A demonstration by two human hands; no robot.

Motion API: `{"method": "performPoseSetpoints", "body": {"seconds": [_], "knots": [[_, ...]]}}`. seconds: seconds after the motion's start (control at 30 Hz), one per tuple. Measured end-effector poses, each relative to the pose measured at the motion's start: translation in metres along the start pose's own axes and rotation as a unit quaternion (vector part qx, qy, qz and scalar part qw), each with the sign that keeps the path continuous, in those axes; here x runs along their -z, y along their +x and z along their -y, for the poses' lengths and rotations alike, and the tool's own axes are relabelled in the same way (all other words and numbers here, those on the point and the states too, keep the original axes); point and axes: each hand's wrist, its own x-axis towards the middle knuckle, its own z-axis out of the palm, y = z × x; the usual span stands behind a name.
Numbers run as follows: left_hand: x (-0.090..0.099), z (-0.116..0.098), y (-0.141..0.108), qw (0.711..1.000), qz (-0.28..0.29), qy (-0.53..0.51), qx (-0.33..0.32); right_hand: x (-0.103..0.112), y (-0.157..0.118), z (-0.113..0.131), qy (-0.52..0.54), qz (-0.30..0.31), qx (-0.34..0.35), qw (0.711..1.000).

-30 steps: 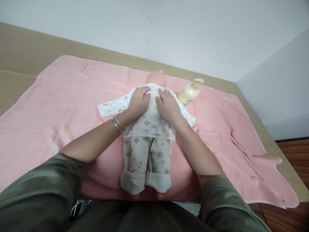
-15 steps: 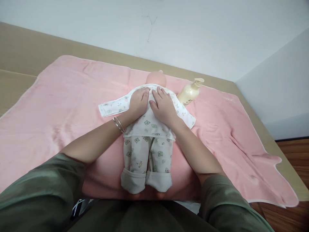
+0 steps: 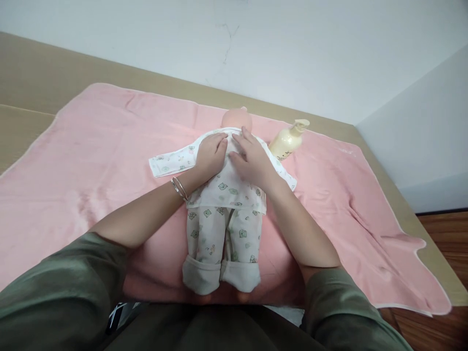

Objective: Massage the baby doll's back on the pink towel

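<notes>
A baby doll (image 3: pixel 236 118) lies on a pink blanket, its head toward the wall and its feet toward me. It wears a white printed top (image 3: pixel 228 190) and matching trousers (image 3: pixel 212 234) with turned-up cuffs. My left hand (image 3: pixel 212 155) lies flat on the left side of the doll's upper body, fingers stretched out, with two bangles at the wrist. Over the right side of the chest is my right hand (image 3: pixel 252 158), its fingers apart and slightly raised; whether the palm touches the top is hidden. Neither hand grips anything.
A cream pump bottle (image 3: pixel 287 141) leans or lies beside the doll's right-hand sleeve. The pink blanket (image 3: pixel 109 146) covers much of the wooden table (image 3: pixel 146 75), with folds on the right. A white wall (image 3: pixel 310 53) rises behind the table.
My right hand has lifted slightly, its fingers and wrist raised from the top. My left hand and the doll have stayed in place.
</notes>
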Motion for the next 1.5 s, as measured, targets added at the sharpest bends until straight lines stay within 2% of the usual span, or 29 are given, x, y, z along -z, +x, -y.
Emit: {"method": "performPoseSetpoints", "body": {"seconds": [0.1,0.3,0.47,0.57,0.67,0.73,0.93,1.03,1.13,1.27,1.33,1.4,1.5], "knots": [[-0.001,0.001,0.0,1.0,-0.003,-0.005,0.0,-0.001,-0.001,0.002,-0.013,-0.045,0.004,0.999],[-0.002,0.002,0.0,1.0,-0.014,-0.009,-0.002,-0.008,-0.001,0.004,-0.043,0.038,0.012,0.998],[-0.002,0.003,0.001,1.0,-0.003,-0.007,-0.011,-0.01,-0.002,0.006,-0.051,-0.011,0.005,0.999],[-0.003,0.004,0.001,1.0,-0.004,0.001,-0.002,-0.017,0.0,0.004,-0.05,0.01,0.011,0.999],[-0.004,0.004,0.001,1.0,0.001,0.008,-0.002,-0.015,0.004,-0.004,-0.02,0.016,0.007,1.0],[-0.003,0.002,0.001,1.0,0.007,0.012,-0.003,-0.007,0.007,-0.014,0.008,-0.003,-0.007,1.0],[0.002,-0.003,0.003,1.0,0.02,0.015,0.014,0.032,0.008,-0.047,0.086,-0.127,-0.075,0.985],[0.005,-0.005,0.003,0.999,0.023,0.02,0.024,0.061,-0.002,-0.048,0.073,-0.165,-0.041,0.983],[0.008,-0.013,-0.001,0.999,0.023,0.011,0.023,0.09,-0.016,-0.044,0.042,-0.238,0.003,0.97],[0.014,-0.037,-0.007,0.998,0.011,-0.066,0.001,0.115,-0.026,-0.047,0.031,-0.347,-0.009,0.937],[0.017,-0.053,-0.002,0.989,0.002,-0.145,-0.009,0.121,-0.027,-0.049,0.031,-0.35,-0.028,0.936],[0.016,-0.066,0.01,0.973,0.009,-0.229,-0.012,0.122,-0.027,-0.048,0.025,-0.324,-0.038,0.945],[0.003,-0.077,0.042,0.959,0.08,-0.27,0.012,0.119,-0.024,-0.046,0.007,-0.307,-0.028,0.951]]}}
